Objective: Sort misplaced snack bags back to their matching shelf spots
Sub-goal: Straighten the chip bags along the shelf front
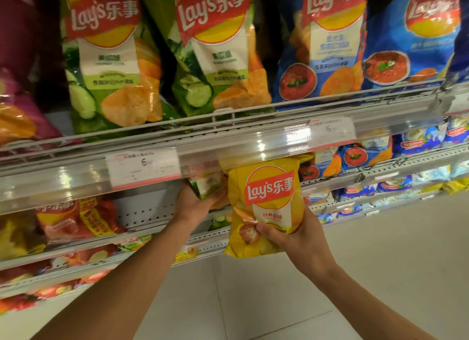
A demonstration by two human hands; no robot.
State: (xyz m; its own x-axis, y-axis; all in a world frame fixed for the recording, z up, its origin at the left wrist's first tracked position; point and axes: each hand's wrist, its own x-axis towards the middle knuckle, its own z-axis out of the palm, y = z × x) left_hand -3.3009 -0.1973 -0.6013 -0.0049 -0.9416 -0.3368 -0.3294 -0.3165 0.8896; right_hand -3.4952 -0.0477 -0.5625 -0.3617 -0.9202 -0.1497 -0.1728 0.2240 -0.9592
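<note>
Right hand: I see my right hand curled round the lower part of a yellow bag, thumb pinching its front, holding it upright in front of the shelves.
Yellow bag: its top edge sits just under the clear price rail.
Left hand: my left hand reaches in below that rail and grips a small green bag, fingers cupped under it.
Small green bag: mostly hidden by the rail and the yellow bag; it seems to sit at the mouth of the second shelf, though I cannot tell if it rests there.
Upper shelf: two large green bags, then blue bags to the right.
Lower left: red bags.
</note>
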